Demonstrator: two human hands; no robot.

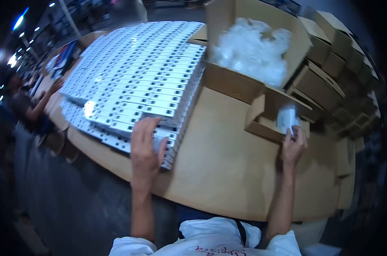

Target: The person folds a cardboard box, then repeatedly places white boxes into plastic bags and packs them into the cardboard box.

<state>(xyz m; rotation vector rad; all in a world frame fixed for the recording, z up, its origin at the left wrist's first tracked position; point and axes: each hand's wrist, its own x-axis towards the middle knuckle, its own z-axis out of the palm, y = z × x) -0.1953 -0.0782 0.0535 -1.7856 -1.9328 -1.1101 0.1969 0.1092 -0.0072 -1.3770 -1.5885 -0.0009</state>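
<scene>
My left hand (144,143) is at the near corner of a big stack of slim white boxes (133,72), each with a small dark square mark. Its fingers and thumb are closed around a white box (159,143) at the stack's edge, mostly hidden by the hand. To the right, my right hand (295,147) grips the lower end of a small white packet in clear plastic (287,118). That packet is over an open, shallow cardboard box (266,130), overlapping its inside in this view.
Behind the shallow box stands a large carton (221,38) with clear plastic bags (253,51) heaped in it. Cardboard boxes (319,85) are piled along the right. Brown sheeting covers the table (219,158). Another person (29,102) sits at the far left.
</scene>
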